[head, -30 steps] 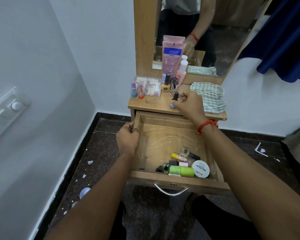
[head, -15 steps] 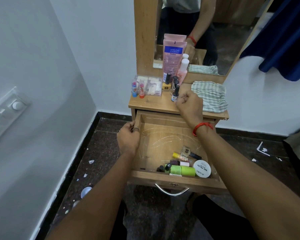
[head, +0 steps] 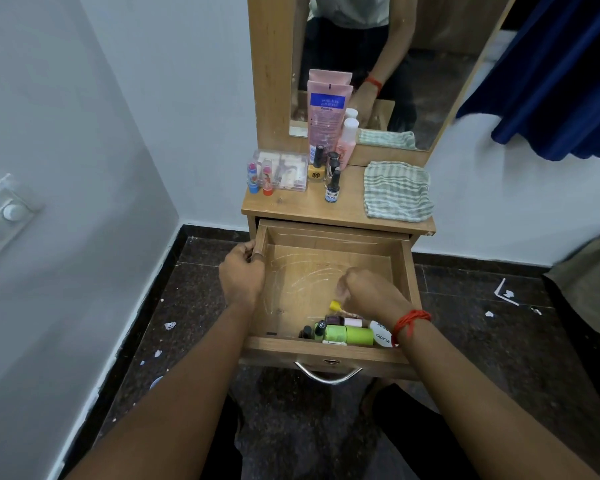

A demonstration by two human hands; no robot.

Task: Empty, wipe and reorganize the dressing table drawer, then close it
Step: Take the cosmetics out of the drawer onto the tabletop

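The wooden drawer stands pulled out below the dressing table top. My left hand grips the drawer's left wall. My right hand, blurred and with curled fingers, hovers inside the drawer just above a yellow-capped tube; no grasp shows. At the drawer's front lie a green tube, a white round jar and small dark bottles. A dark-capped nail polish bottle stands on the table top.
On the top stand a pink tube, a clear box, two lip balms and a folded striped cloth. A mirror rises behind. A wall is close on the left, and a blue curtain hangs right.
My right hand set the nail polish bottle on the table top, let go, and dropped into the drawer over the remaining items. My left hand has stayed on the drawer's wall.
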